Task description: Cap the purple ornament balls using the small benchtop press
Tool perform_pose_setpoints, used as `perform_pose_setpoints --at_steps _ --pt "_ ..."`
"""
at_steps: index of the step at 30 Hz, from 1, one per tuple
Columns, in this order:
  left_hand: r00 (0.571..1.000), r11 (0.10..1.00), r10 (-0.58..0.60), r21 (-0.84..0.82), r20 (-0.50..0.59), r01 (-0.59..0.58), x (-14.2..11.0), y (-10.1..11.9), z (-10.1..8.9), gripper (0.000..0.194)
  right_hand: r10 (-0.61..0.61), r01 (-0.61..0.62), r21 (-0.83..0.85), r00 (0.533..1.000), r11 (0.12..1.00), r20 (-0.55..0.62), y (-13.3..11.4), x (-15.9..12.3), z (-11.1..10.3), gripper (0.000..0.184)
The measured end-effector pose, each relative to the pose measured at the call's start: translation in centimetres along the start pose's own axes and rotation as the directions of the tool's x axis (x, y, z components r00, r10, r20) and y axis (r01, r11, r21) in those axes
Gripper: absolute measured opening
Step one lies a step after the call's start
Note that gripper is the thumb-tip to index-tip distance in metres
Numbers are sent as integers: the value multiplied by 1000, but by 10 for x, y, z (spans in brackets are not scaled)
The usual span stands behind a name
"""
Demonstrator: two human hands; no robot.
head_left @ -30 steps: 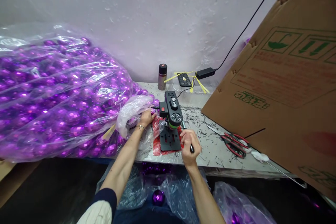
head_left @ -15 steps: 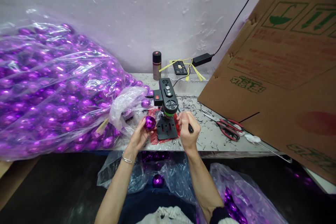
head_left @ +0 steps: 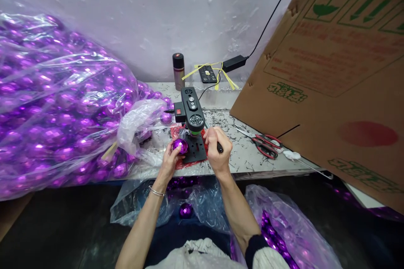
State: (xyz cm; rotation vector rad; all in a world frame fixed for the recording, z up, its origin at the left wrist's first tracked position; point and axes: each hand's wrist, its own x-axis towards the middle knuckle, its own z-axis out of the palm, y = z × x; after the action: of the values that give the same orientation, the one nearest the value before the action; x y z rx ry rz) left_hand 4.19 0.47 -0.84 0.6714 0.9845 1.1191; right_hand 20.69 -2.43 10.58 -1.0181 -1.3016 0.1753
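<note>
My left hand (head_left: 170, 160) is closed round a shiny purple faceted ball (head_left: 180, 146), holding it at the left edge of the black base plate (head_left: 198, 154) of a small black bench machine (head_left: 191, 113). My right hand (head_left: 216, 149) grips the machine's black lever handle (head_left: 219, 147) on its right side. A red sheet (head_left: 176, 133) lies under the machine. To the left, a big clear plastic bag (head_left: 63, 101) full of the same purple balls lies on the table, its open mouth near my left hand.
Red-handled scissors (head_left: 265, 143) lie right of the machine among black scraps on the table (head_left: 246, 159). A large tilted cardboard box (head_left: 331, 71) fills the right. A small can (head_left: 178, 66), a remote and a power adapter (head_left: 234, 63) stand by the wall. More bagged balls (head_left: 277, 239) lie below the table.
My left hand has come out of the bag's mouth with a purple ball and brought it to the machine's base. My right hand stays on the lever.
</note>
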Motion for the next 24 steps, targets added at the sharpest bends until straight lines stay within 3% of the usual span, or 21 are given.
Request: perform_pose_setpoints --at_steps 5,8,12,14,15,18,20,22,24 --pt "986 975 -143 -160 80 155 6 1 -6 36 3 -3 -11 1000 1000 26 -2 1 -1 40" --pt "976 950 -183 -237 117 206 2 5 -14 33 -6 6 -1 1000 1000 15 -1 0 -1 41" --pt "951 948 -219 -183 217 260 -16 5 -20 40 -17 18 -17 1000 1000 8 7 -5 -2 38" --pt "942 954 -234 -131 240 271 -27 3 -19 43 -6 5 -27 1000 1000 -18 14 -13 -3 26" --pt "942 956 -239 -113 236 271 -32 0 -17 45 16 -17 -32 1000 999 -26 18 -21 -4 24" --pt "950 961 -232 -102 207 257 -47 -10 -9 52 134 -129 -74 989 989 68 26 -59 -4 76" --pt "946 961 -235 -90 222 260 -58 -20 -2 59 188 -163 -132 961 978 205 28 -94 -7 95" --pt "926 962 -257 -15 276 271 -71 -32 5 67 205 -164 -165 939 973 276 29 -132 -16 91" --pt "894 955 -293 156 340 253 -82 -41 7 71 201 -155 -198 949 968 242 33 -169 -37 72"
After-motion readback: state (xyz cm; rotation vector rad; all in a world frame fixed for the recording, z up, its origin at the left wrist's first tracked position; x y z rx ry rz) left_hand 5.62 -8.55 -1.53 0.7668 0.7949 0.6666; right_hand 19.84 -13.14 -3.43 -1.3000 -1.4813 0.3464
